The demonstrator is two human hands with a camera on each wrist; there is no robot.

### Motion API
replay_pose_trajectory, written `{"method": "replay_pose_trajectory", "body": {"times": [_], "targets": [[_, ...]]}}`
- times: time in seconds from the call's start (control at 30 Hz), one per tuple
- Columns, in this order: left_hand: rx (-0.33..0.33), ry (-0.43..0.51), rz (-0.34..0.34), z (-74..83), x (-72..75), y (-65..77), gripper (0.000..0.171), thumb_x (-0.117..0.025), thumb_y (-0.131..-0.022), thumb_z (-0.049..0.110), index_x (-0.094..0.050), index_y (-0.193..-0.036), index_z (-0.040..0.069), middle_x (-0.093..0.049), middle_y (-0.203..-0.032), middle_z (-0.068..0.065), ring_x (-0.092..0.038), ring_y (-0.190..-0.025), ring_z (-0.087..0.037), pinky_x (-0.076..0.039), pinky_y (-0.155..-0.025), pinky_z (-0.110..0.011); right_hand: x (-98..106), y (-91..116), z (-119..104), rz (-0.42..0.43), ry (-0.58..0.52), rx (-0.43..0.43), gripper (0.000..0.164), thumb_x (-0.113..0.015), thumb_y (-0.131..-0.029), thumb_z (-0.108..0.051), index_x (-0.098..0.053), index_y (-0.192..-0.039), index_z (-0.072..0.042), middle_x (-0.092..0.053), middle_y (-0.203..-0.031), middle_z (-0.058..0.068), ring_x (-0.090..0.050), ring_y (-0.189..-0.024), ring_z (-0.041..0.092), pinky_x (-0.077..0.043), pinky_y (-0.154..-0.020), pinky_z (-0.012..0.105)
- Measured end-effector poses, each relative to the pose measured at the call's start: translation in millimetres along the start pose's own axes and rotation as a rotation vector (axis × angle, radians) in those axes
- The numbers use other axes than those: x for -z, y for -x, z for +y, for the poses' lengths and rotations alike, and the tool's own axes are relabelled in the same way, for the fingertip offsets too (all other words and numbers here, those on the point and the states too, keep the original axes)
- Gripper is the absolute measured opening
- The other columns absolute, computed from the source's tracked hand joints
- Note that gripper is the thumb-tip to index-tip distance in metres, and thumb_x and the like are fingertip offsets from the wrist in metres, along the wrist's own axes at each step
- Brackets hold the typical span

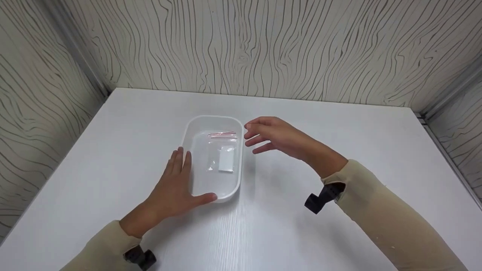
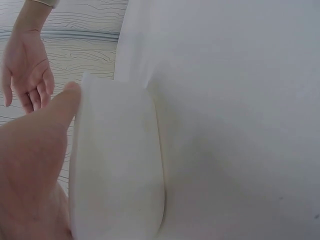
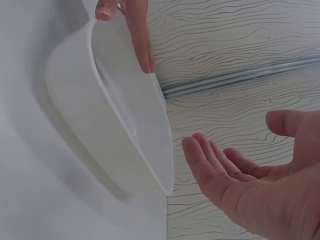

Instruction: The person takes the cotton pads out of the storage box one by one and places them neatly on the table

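My left hand [image 1: 173, 188] lies flat on the white table [image 1: 339, 150], fingers straight along the near left side of the white tub [image 1: 196, 124], thumb stretched across its near end and touching the rim. It grips nothing; it only rests against the tub. The tub sits near the middle of the table, its long side running away from me. Inside it, on the bottom, lies a clear zip bag [image 1: 223, 150] with a red seal strip at its far end and a small white piece within. Just to the right of the tub's far right rim, my right hand [image 1: 280, 137] hovers above the table, fingers loosely spread and relaxed, holding nothing.
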State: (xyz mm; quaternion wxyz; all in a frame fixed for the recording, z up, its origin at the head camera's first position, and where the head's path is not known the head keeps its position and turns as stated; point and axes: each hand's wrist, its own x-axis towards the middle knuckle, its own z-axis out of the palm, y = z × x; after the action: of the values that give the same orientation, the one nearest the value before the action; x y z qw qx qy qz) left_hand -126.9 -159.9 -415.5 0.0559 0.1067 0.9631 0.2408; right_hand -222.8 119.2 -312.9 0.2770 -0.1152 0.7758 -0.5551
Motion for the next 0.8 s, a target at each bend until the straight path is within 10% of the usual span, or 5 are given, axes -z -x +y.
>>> {"method": "replay_pose_trajectory", "body": {"times": [0.8], "targets": [[-0.020, 0.010, -0.006, -0.9, -0.4, 1.7, 0.133, -0.063, -0.077, 0.083, -0.011, -0.159, -0.008, 0.003, -0.167, -0.028, 0.004, -0.154, -0.044, -0.016, -0.121, -0.060, -30.6, -37.4, -18.3, 0.031, -0.037, -0.188, 0.056, -0.056, -0.104, -0.028, -0.039, -0.146, 0.004, -0.055, -0.138, 0.023, -0.059, -0.127, 0.035, -0.056, -0.093, 0.037]]}}
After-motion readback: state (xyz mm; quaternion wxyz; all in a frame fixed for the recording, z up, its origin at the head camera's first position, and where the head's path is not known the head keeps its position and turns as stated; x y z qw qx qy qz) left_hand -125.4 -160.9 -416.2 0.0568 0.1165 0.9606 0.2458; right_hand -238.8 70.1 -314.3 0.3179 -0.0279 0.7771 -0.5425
